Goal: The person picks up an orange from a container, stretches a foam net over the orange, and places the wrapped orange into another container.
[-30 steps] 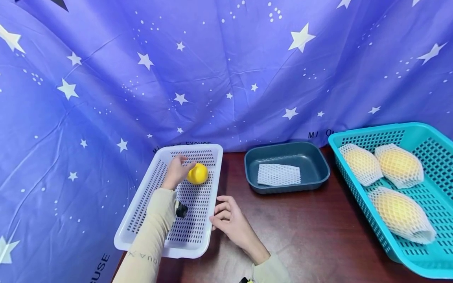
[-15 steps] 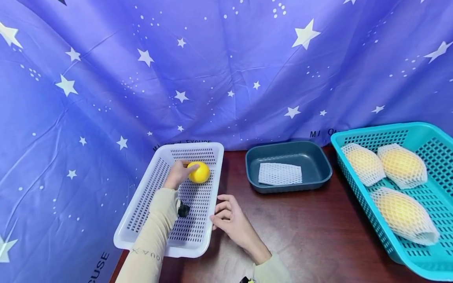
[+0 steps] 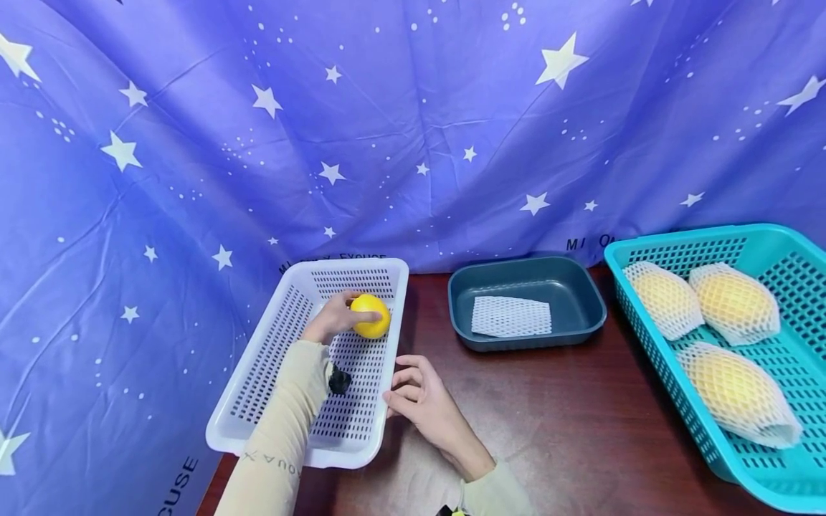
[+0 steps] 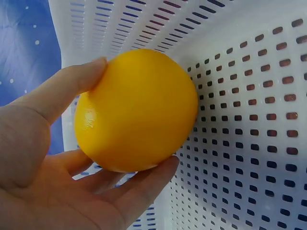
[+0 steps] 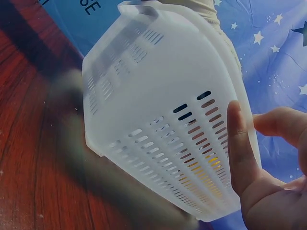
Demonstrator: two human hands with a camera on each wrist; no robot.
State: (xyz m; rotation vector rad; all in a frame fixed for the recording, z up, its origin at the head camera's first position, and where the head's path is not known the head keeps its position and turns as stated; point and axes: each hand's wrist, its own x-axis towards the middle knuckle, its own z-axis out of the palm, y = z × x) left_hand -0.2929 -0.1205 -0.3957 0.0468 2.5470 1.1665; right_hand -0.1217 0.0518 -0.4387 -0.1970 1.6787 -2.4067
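Note:
In the head view, my left hand [image 3: 335, 317] reaches into a white perforated basket [image 3: 342, 459] and grips a smooth, roundish yellow fruit [image 3: 374, 330]. The left wrist view has the thumb on one side of the fruit [image 4: 139, 110] and the other fingers curled under it, close over the slotted basket floor [image 4: 230, 129]. My right hand [image 3: 422, 405] is at the basket's right side, pinching the rim between thumb and fingers. From the right wrist, one finger [image 5: 240, 148] lies along the outer wall, and yellow shows through the slots.
Right of the basket stands a dark blue tray [image 3: 574, 315] with a flat white foam net [image 3: 511, 317] in it. Farther right, a teal basket [image 3: 645, 351] holds three yellow fruits in foam nets [image 3: 736, 394]. A starry blue curtain [image 3: 413, 143] hangs behind the dark red table [image 3: 548, 430].
My left hand has moved right and its thumb has come over the yellow fruit, which has shifted slightly right in the basket. My right hand has stayed at the rim.

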